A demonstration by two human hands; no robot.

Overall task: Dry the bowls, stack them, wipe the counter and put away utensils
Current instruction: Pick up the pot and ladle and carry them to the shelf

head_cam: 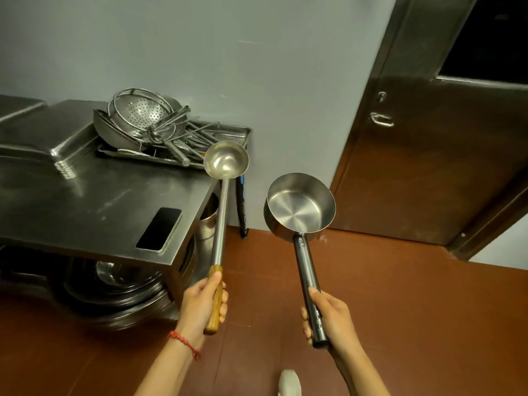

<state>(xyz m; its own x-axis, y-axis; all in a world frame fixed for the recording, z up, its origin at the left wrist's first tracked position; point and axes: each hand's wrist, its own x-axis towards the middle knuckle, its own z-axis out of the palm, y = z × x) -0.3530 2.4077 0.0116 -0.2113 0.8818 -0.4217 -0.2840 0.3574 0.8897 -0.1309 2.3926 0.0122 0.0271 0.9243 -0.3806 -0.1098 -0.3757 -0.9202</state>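
**Steel ladle and water scoop being held up beside the tabletop**

Steel utensils are being held in both hands above the red-brown floor. A long ladle with a round polished bowl is being gripped by the left hand, whose fingers are wrapped closed around its wooden handle; the ladle's bowl is being raised just past the right edge of the tabletop. A red string bracelet is being worn on the left wrist. A deep, flat-bottomed scoop is being held by the right hand, closed around the lower end of its dark tubular handle, with the open mouth of the scoop tilted toward the camera.

At the back of the tabletop a shallow metal tray is being filled by a pile of utensils, with a perforated colander leaning on top of a bowl. Upturned steel trays are being kept at the left. A dark phone is lying flat near the front corner. Stacked steel bowls are being stored on the shelf underneath. A metal-clad door is standing at the right.
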